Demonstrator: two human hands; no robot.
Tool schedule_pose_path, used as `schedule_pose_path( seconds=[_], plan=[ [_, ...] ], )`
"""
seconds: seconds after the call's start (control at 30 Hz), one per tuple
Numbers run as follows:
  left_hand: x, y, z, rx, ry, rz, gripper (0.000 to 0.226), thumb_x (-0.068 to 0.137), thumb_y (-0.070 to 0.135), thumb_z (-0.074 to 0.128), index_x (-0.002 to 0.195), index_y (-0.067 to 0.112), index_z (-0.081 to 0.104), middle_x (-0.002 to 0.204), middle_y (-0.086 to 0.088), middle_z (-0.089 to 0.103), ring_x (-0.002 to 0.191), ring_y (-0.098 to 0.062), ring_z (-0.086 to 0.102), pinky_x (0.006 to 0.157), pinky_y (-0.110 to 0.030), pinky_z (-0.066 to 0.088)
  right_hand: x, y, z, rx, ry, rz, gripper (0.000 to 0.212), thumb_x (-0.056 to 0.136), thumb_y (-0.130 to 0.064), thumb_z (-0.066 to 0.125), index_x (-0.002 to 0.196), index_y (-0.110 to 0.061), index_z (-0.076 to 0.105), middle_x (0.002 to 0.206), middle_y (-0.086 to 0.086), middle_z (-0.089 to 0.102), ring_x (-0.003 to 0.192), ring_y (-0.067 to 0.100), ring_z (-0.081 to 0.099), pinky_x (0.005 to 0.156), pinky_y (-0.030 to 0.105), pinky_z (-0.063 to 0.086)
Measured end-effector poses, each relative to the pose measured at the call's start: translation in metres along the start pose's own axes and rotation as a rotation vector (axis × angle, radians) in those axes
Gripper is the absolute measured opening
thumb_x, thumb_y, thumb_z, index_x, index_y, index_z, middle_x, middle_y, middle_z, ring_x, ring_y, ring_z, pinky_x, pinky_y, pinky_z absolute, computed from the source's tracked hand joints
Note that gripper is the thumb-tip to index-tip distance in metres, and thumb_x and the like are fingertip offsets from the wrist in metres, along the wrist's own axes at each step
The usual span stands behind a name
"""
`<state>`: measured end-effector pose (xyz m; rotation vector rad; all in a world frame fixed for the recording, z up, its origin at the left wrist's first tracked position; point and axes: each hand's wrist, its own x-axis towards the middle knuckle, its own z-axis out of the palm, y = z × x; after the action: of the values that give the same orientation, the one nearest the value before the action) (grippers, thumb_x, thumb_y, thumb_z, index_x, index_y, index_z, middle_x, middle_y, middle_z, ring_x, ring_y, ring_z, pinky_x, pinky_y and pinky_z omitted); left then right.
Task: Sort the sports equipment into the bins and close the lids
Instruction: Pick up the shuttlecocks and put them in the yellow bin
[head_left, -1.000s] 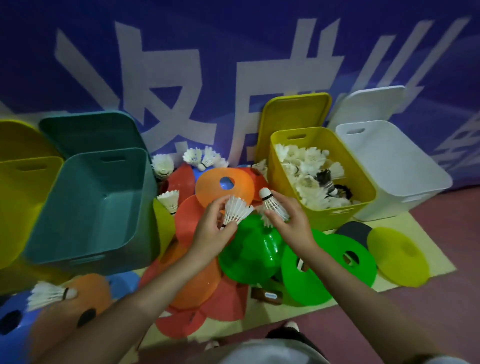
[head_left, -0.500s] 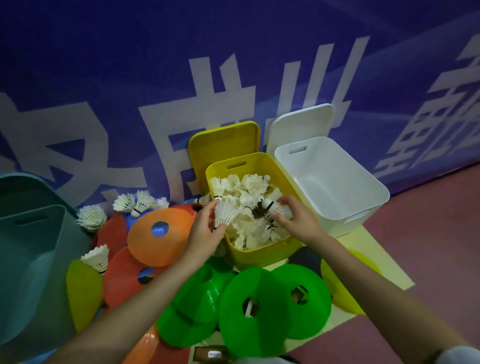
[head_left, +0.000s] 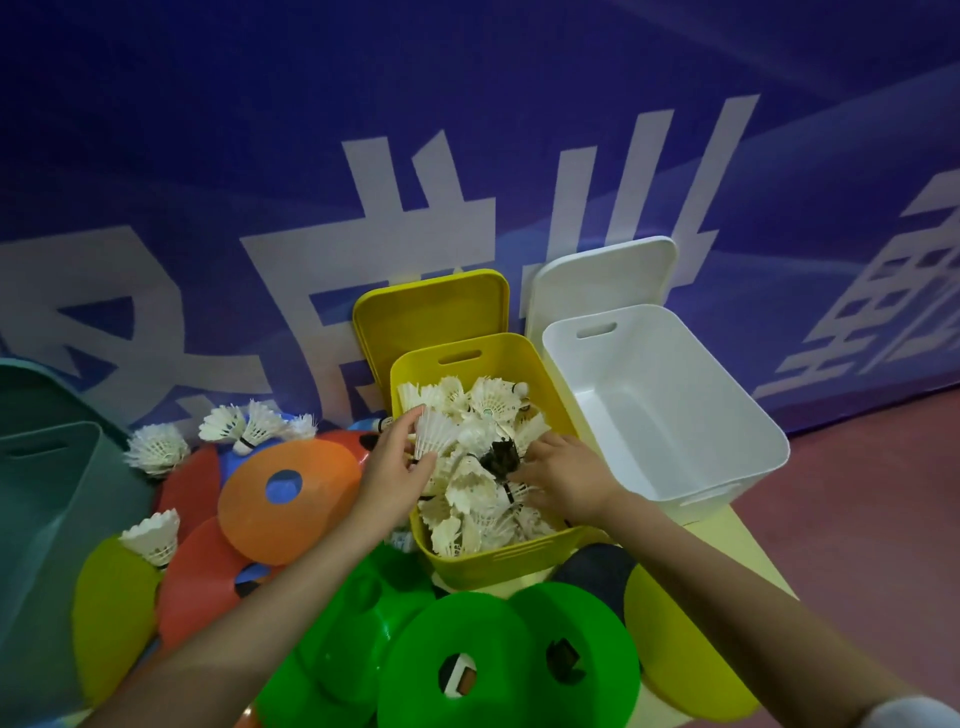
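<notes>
A yellow bin stands in the middle, filled with several white shuttlecocks and one black one. Its yellow lid leans on the wall behind it. My left hand holds a white shuttlecock by its base, just over the bin's left rim. My right hand lies inside the bin on the pile, fingers stretched toward the black shuttlecock and holding nothing. Loose shuttlecocks lie on the cones at the left.
An empty white bin stands to the right, its lid leaning behind it. A teal bin sits at the far left. Orange, red, green and yellow disc cones cover the floor mat in front.
Both hands carried shuttlecocks from above the cones to the yellow bin. The right hand's shuttlecock is now out of its grip; the left still holds its own.
</notes>
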<state>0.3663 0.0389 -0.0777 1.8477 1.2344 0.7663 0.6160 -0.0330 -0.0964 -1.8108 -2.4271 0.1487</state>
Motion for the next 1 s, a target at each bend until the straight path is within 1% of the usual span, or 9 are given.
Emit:
schedule_pose_path(
  seconds=[0.23,0.4,0.6,0.67,0.73,0.77,0.83,0.93,1.0],
  plan=[
    [0.054,0.0,0.016,0.267,-0.106,0.067,0.06,0.094,0.015,0.053,0.149,0.026,0.029,0.151,0.0,0.035,0.134,-0.017,0.039,0.103,-0.035,0.042,0.004,0.001,0.001,0.026,-0.021,0.078,0.034,0.078,-0.049,0.054,0.105,-0.036,0.071,0.093,-0.005,0.062,0.104,0.021,0.055,0.086,0.037,0.041],
    [0.085,-0.008,0.034,0.436,-0.163,0.057,0.059,0.093,0.017,0.056,0.148,0.025,0.033,0.13,-0.012,0.059,0.099,-0.028,0.061,0.076,-0.036,0.048,0.007,0.003,0.0,0.08,-0.035,0.13,0.038,0.081,-0.045,0.059,0.114,-0.028,0.065,0.11,-0.002,0.061,0.114,0.021,0.047,0.09,0.036,0.037],
    [0.098,-0.021,0.045,0.608,-0.256,0.083,0.057,0.097,0.017,0.049,0.15,0.02,0.029,0.144,-0.011,0.047,0.126,-0.029,0.048,0.097,-0.036,0.042,0.006,0.005,-0.002,0.133,-0.01,0.169,0.041,0.081,-0.046,0.06,0.117,-0.026,0.064,0.114,0.001,0.06,0.111,0.022,0.048,0.089,0.034,0.037],
    [0.096,-0.018,0.043,0.643,-0.285,0.061,0.061,0.097,0.018,0.049,0.152,0.021,0.022,0.111,-0.015,0.064,0.101,-0.031,0.059,0.076,-0.036,0.046,0.004,0.003,-0.002,0.16,0.015,0.18,0.045,0.08,-0.047,0.06,0.117,-0.023,0.064,0.111,0.002,0.062,0.106,0.023,0.051,0.088,0.035,0.04],
    [0.091,-0.012,0.037,0.633,-0.289,0.064,0.071,0.096,0.021,0.05,0.153,0.025,0.009,0.069,-0.006,0.054,0.064,-0.025,0.055,0.051,-0.032,0.035,0.002,0.002,-0.002,0.198,0.064,0.177,0.049,0.078,-0.05,0.056,0.116,-0.02,0.066,0.106,0.004,0.065,0.102,0.025,0.054,0.086,0.038,0.046],
    [0.088,-0.009,0.034,0.619,-0.291,0.08,0.074,0.096,0.023,0.051,0.153,0.026,0.005,0.063,-0.004,0.048,0.056,-0.021,0.049,0.048,-0.031,0.03,0.001,0.001,-0.002,0.217,0.097,0.177,0.051,0.079,-0.052,0.053,0.116,-0.019,0.066,0.104,0.004,0.065,0.101,0.025,0.055,0.085,0.039,0.047],
    [0.08,-0.004,0.024,0.597,-0.298,0.117,0.076,0.094,0.028,0.053,0.153,0.026,0.007,0.079,-0.006,0.056,0.066,-0.019,0.052,0.052,-0.031,0.034,-0.003,0.0,-0.003,0.257,0.191,0.197,0.05,0.082,-0.052,0.05,0.114,-0.018,0.066,0.102,0.004,0.066,0.1,0.024,0.056,0.086,0.037,0.047],
    [0.058,0.002,0.0,0.477,-0.263,0.141,0.068,0.094,0.033,0.056,0.152,0.026,0.02,0.141,-0.008,0.046,0.124,-0.026,0.048,0.095,-0.039,0.044,-0.005,-0.011,-0.009,0.395,0.367,0.311,0.036,0.089,-0.042,0.051,0.111,-0.019,0.068,0.102,0.0,0.066,0.102,0.019,0.056,0.088,0.037,0.047],
    [0.034,-0.001,-0.021,0.362,-0.211,0.145,0.06,0.094,0.031,0.056,0.148,0.028,0.03,0.143,-0.002,0.043,0.127,-0.021,0.045,0.099,-0.038,0.042,-0.002,-0.028,-0.015,0.522,0.487,0.42,0.025,0.09,-0.029,0.057,0.112,-0.021,0.068,0.106,-0.002,0.066,0.106,0.015,0.055,0.09,0.032,0.045]
  ],
)
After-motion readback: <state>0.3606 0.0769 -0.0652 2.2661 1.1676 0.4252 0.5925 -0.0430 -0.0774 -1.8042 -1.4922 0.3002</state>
